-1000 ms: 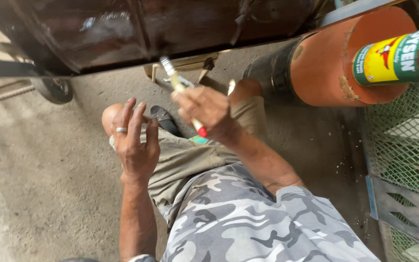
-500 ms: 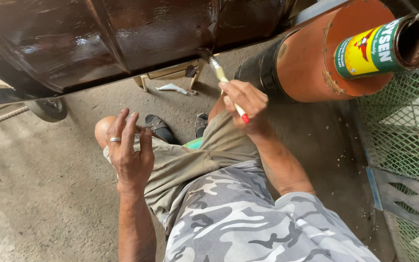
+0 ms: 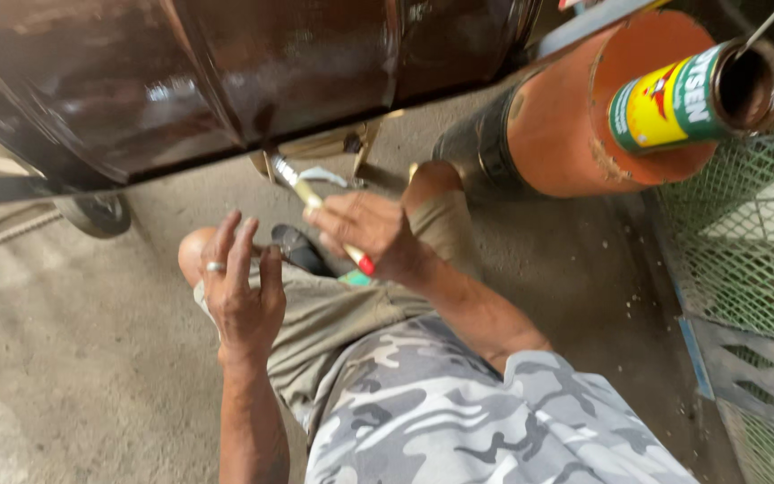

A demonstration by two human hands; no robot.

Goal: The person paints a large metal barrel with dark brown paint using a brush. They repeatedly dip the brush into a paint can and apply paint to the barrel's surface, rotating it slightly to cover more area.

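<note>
Concrete floor (image 3: 64,358), grey and dusty, under a big glossy brown drum (image 3: 226,81) lying on its side across the top. Person seated, knees up, in khaki shorts and a camouflage shirt. Right hand (image 3: 374,235) closed around a brush (image 3: 320,211) with a pale handle and red end; the bristle end touches the drum's lower edge. Left hand (image 3: 239,287) empty, fingers spread wide, ring on one finger, raised above the left knee. Orange cylinder (image 3: 575,125) to the right, a green-and-yellow can (image 3: 674,99) in front of it. Green mesh (image 3: 745,233) at far right. Small wheel (image 3: 96,213) at left, below the drum.
</note>
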